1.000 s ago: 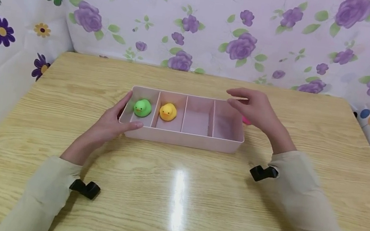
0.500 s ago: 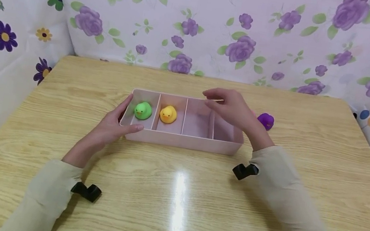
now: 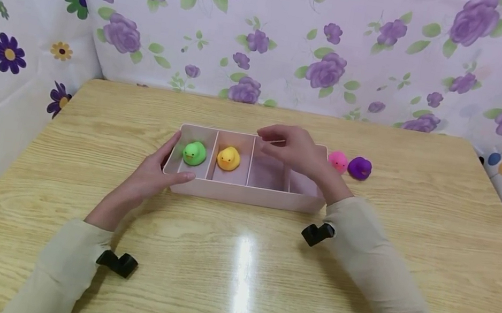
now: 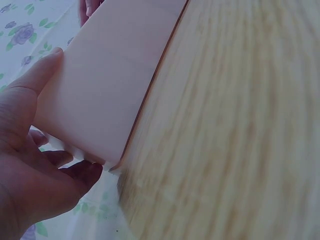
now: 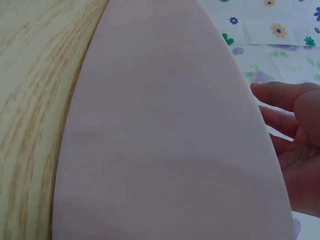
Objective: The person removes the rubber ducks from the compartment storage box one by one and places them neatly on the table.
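A pale pink box (image 3: 245, 195) with dividers lies lengthwise on the table. My left hand (image 3: 151, 171) grips its left end, thumb along the front rim and fingers at the left side; in the left wrist view, the hand (image 4: 37, 160) is around the box's corner. A green rubber duck (image 3: 194, 154) sits in the leftmost compartment, a yellow rubber duck (image 3: 229, 159) in the one beside it. Over the third compartment hovers my right hand (image 3: 293, 149), thumb and fingers apart, nothing visible between them. In the right wrist view, that hand (image 5: 295, 135) shows behind the box wall.
Just right of the box, a pink rubber duck (image 3: 338, 162) and a purple rubber duck (image 3: 359, 168) stand on the wooden table (image 3: 197, 256). Flowered sheeting (image 3: 288, 37) rises behind the table's far edge, with more at both sides.
My right hand has moved left from the box's right end to over the third compartment, revealing the pink and purple ducks. The left hand keeps its hold on the box.
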Action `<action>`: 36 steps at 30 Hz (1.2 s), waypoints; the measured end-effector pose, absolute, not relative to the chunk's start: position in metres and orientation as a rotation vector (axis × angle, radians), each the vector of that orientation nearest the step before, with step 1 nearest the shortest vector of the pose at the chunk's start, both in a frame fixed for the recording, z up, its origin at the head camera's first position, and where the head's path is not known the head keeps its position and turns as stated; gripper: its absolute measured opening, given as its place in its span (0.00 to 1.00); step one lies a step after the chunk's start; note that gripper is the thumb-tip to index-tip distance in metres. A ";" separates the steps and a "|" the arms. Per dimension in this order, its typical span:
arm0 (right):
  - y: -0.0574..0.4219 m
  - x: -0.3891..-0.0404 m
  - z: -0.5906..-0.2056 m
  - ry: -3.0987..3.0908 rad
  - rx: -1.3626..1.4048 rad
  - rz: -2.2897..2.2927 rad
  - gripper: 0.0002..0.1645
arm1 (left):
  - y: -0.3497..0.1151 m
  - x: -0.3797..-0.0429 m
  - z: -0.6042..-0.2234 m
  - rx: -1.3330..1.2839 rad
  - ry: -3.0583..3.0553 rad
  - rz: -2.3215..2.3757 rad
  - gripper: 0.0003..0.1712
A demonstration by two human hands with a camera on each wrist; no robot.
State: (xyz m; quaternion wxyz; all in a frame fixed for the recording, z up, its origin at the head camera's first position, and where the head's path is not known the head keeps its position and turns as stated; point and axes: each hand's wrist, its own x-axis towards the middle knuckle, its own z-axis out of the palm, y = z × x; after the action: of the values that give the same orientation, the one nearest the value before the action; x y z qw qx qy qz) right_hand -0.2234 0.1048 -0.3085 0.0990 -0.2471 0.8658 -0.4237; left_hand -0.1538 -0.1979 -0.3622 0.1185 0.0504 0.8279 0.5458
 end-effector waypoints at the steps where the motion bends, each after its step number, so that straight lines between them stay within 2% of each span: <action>1: 0.103 -0.223 -0.308 2.566 -0.737 -1.246 0.23 | -0.198 -0.154 -0.362 0.149 2.420 1.599 0.58; 14: 0.072 -0.229 -0.305 2.546 -0.850 -1.134 0.25 | -0.199 -0.150 -0.361 0.150 2.412 1.632 0.58; 26: 0.056 -0.234 -0.306 2.513 -0.837 -1.051 0.28 | -0.198 -0.153 -0.363 0.146 2.416 1.616 0.57; 36: 0.041 -0.234 -0.312 2.574 -0.910 -0.939 0.21 | -0.199 -0.153 -0.364 0.141 2.419 1.608 0.56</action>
State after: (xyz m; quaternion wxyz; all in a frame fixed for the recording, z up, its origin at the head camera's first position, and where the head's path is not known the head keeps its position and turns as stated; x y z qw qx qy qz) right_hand -0.2339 0.0409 -0.3124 0.1266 -0.3127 0.8844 -0.3225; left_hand -0.1530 -0.1992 -0.3638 0.1165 0.0482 0.8261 0.5493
